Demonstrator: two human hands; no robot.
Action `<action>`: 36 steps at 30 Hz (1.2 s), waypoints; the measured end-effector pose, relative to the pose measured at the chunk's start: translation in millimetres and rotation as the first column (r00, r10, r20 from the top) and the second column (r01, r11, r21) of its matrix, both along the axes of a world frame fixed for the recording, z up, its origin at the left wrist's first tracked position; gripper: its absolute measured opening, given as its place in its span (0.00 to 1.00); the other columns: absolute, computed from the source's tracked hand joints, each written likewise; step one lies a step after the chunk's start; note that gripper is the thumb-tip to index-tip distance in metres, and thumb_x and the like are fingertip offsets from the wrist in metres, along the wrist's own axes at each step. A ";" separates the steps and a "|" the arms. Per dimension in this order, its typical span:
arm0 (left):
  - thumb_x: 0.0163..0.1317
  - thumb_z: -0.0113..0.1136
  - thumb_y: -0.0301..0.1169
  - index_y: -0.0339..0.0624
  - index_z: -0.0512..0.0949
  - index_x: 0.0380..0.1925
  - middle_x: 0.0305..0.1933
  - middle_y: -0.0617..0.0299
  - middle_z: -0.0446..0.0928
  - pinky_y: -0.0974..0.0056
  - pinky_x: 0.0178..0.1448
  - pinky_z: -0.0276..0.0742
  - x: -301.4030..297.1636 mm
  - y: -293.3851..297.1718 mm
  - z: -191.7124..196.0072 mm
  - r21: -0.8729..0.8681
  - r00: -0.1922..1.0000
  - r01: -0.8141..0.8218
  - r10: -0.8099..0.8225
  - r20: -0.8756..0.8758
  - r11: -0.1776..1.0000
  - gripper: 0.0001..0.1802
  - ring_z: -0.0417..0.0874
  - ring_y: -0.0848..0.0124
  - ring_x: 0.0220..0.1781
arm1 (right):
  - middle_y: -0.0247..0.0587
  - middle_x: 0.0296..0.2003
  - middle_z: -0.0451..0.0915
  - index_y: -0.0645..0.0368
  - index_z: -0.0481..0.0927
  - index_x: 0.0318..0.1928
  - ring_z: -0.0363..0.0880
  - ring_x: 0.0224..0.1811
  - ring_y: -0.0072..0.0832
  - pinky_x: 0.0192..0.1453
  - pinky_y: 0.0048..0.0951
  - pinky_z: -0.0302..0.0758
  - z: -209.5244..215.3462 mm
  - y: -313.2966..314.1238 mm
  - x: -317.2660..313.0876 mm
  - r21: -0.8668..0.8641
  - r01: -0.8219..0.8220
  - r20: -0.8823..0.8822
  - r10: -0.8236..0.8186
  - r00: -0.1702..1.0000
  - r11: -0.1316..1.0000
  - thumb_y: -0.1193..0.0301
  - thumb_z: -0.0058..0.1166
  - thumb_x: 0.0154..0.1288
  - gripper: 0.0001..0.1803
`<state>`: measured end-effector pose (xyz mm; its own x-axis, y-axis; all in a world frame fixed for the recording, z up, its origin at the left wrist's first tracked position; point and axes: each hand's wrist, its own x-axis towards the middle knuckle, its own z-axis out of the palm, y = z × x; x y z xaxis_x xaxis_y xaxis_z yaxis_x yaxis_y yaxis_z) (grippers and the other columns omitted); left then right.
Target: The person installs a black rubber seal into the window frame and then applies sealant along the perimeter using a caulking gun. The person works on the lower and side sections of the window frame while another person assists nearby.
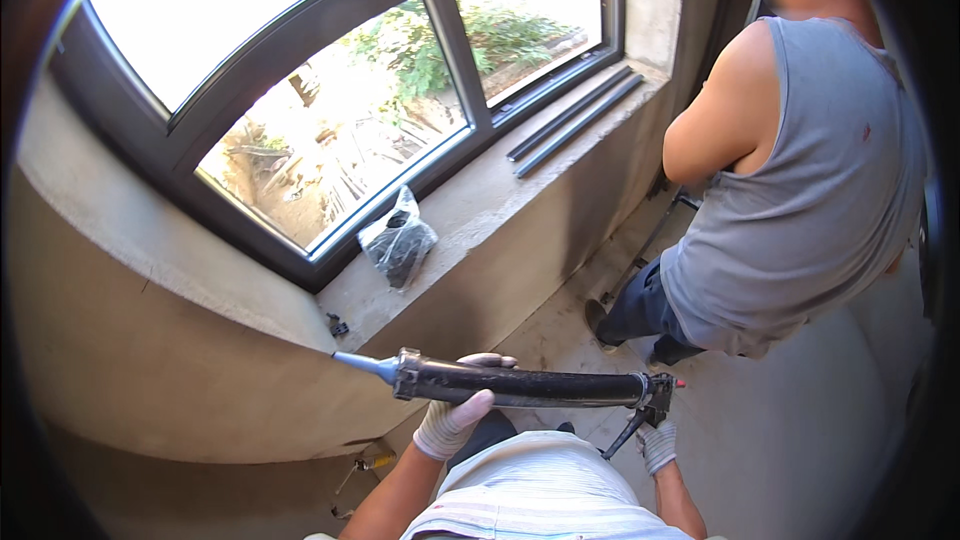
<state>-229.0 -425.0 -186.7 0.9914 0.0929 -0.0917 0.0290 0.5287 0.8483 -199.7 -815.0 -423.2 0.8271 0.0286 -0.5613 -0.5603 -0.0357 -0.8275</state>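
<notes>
A caulking gun (540, 388) with a long black barrel lies nearly level across the front of my body. Its blue nozzle (365, 367) points left toward the wall below the window. My left hand (452, 422), in a pale glove, is wrapped around the barrel from below near the nozzle end, thumb on the near side and fingers showing beyond. At the right end my right hand (657, 443), also gloved, closes round the handle, its fingers partly hidden. A dark trigger lever (625, 434) slants down beside it, and a small red tip shows behind the handle.
A dark-framed window (455, 165) stands above the rough sill (480, 200). On the sill lie a clear plastic bag (399, 242) with dark contents and two dark strips (578, 120). A person in a grey sleeveless top (800, 190) stands close on the right. A yellow-ended tool (375, 462) is at lower left.
</notes>
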 end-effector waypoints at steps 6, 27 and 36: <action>0.58 0.74 0.35 0.40 0.73 0.64 0.63 0.50 0.78 0.49 0.74 0.71 17.0 13.6 -21.2 -0.219 0.993 -0.081 0.061 -0.096 0.972 0.34 0.78 0.56 0.66 | 0.28 0.28 0.80 0.57 0.82 0.42 0.76 0.30 0.17 0.34 0.26 0.76 12.0 10.4 31.4 -0.098 0.141 0.385 -0.093 0.918 0.985 0.77 0.64 0.58 0.10; 0.58 0.72 0.45 0.49 0.75 0.58 0.59 0.53 0.77 0.46 0.74 0.67 245.3 74.2 9.9 -0.315 0.983 0.181 -0.182 0.028 0.932 0.30 0.77 0.55 0.65 | 0.31 0.43 0.85 0.57 0.83 0.50 0.83 0.44 0.20 0.51 0.28 0.81 129.1 65.9 130.6 -0.002 0.355 0.509 -0.304 0.805 0.935 0.50 0.80 0.50 0.34; 0.61 0.71 0.48 0.42 0.76 0.57 0.57 0.49 0.80 0.47 0.69 0.75 342.5 22.8 3.9 -0.284 0.989 0.143 -0.149 -0.001 0.948 0.30 0.82 0.54 0.60 | 0.29 0.48 0.81 0.53 0.78 0.55 0.80 0.48 0.20 0.55 0.28 0.79 84.9 -4.9 217.3 0.099 0.164 0.392 -0.190 0.900 0.982 0.59 0.80 0.48 0.35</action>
